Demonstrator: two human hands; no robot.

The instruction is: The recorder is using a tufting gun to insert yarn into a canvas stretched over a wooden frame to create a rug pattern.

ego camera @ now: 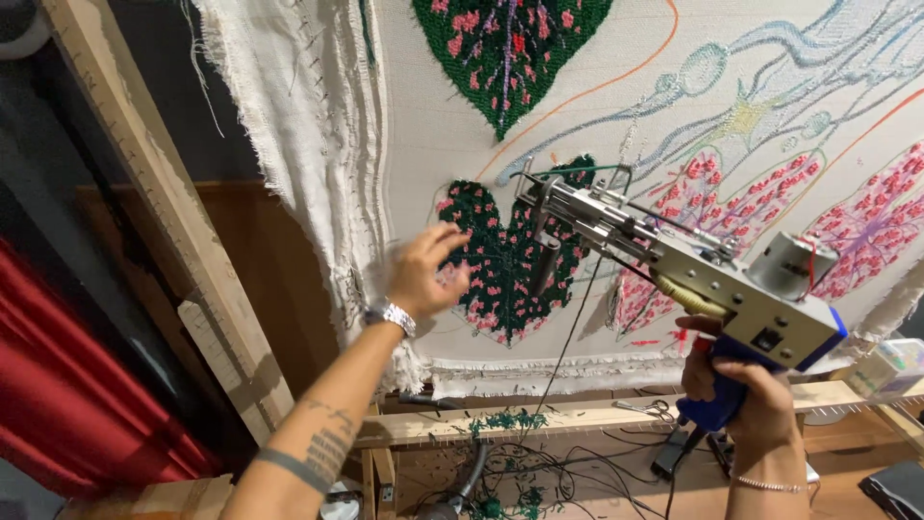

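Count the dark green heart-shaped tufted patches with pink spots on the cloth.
2. One green heart sits at the top edge, partly cut off by the frame. The other green heart lies lower, between the left hand and the tufting gun. More may lie out of view.

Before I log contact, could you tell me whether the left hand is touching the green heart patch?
Cannot tell: in the head view the blurred left hand overlaps the green heart patch, hiding any gap.

Wooden frame, tilted, with white cloth stretched across it. Lower rail strewn with green yarn scraps and scissors. Floor below, under tangled dark cords and a black pedal.
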